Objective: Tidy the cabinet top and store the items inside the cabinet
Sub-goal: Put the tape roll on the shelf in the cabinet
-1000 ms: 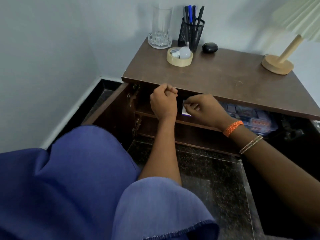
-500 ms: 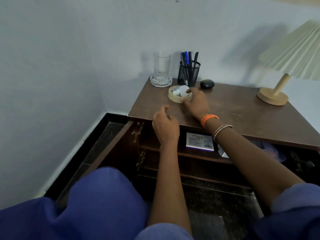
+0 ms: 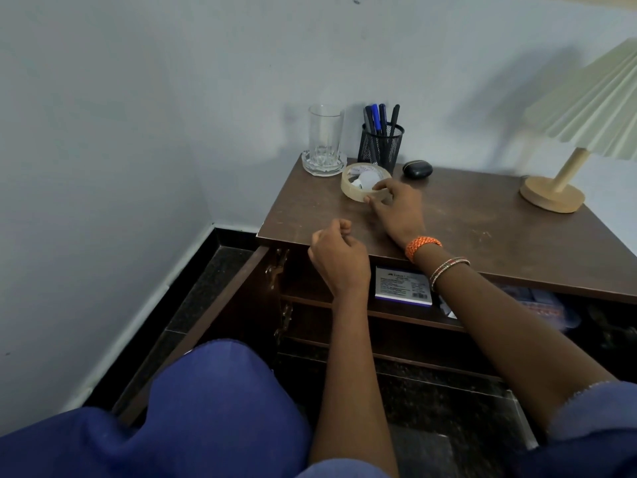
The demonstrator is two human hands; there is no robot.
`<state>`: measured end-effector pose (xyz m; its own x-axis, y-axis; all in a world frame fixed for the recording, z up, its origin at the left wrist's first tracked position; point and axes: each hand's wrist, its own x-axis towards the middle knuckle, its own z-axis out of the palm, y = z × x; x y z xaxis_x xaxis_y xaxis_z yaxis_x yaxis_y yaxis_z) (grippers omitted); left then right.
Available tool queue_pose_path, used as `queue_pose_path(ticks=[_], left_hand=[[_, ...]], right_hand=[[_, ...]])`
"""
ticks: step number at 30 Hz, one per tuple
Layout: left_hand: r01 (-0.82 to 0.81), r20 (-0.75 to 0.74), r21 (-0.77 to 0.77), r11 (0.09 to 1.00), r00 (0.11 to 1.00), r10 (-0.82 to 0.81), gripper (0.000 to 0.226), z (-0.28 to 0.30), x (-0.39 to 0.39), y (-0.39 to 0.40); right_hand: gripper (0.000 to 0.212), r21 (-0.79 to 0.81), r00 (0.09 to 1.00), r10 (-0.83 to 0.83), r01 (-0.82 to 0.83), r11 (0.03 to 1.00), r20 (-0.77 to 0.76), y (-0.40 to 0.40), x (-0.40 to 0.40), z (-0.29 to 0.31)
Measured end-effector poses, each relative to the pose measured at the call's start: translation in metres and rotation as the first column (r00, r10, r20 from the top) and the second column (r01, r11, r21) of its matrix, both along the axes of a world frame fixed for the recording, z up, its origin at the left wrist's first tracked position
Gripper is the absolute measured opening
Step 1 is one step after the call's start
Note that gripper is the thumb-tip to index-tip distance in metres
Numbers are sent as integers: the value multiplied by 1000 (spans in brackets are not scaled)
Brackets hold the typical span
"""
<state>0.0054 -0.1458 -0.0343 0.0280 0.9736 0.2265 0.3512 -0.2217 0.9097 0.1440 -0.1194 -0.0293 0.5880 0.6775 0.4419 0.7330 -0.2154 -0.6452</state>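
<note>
A roll of clear tape point(image 3: 355, 189) lies on the brown cabinet top point(image 3: 475, 229) with a small white bulb point(image 3: 368, 179) inside its ring. My right hand point(image 3: 396, 208) pinches the near right edge of the roll. My left hand point(image 3: 339, 258) hovers at the cabinet's front edge, fingers curled, holding nothing. Behind the roll stand a glass point(image 3: 324, 139) on a glass coaster, a black mesh pen holder point(image 3: 381, 146) with several pens and a black oval case point(image 3: 417, 169). A white box point(image 3: 401, 286) lies on the inner shelf.
A lamp with a wooden base point(image 3: 551, 196) and pleated shade stands at the right of the top. The left cabinet door point(image 3: 203, 326) hangs open toward me. A clear plastic pack point(image 3: 537, 301) lies on the shelf at right. My knee point(image 3: 213, 384) is close to the opening.
My right hand left the box on the shelf, rose to the cabinet top and took hold of the tape roll. My left hand came out of the cabinet to the front edge.
</note>
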Motion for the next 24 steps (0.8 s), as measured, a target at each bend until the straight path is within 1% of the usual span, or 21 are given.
queue_pose_path(ticks=[4, 6, 8, 10, 13, 15, 17, 19, 21, 24], left_hand=[[10, 2, 0, 1000, 1000, -10, 27, -1, 0, 0], [17, 30, -2, 1000, 999, -17, 27, -3, 0, 3], [30, 97, -8, 1000, 995, -29, 29, -5, 0, 4], [50, 210, -25, 998, 977, -43, 30, -3, -3, 4], [58, 400, -99, 993, 916, -14, 25, 6, -10, 2], [49, 539, -174, 983, 841, 53, 20, 9, -13, 4], [67, 651, -251, 966, 750, 118, 17, 9, -17, 6], [83, 700, -297, 951, 697, 158, 15, 7, -22, 5], [91, 722, -321, 943, 667, 182, 14, 4, -26, 2], [31, 727, -347, 937, 640, 248, 14, -2, -31, -6]], right_hand=[[27, 59, 1000, 15, -16, 998, 26, -3, -5, 4], [27, 92, 999, 23, -27, 995, 39, -6, -7, 5], [27, 115, 997, 29, -37, 993, 65, -9, -10, 6], [27, 150, 993, 46, -62, 987, 107, -14, -13, 7], [26, 186, 981, 64, -99, 978, 185, -27, -23, 7], [26, 199, 975, 78, -121, 972, 210, -38, -31, 4], [26, 169, 970, 109, -147, 975, 219, -52, -39, -1], [27, 153, 964, 124, -163, 975, 237, -66, -47, -9], [27, 182, 964, 130, -175, 968, 234, -80, -56, -16], [27, 220, 973, 107, -153, 963, 206, -100, -73, -25]])
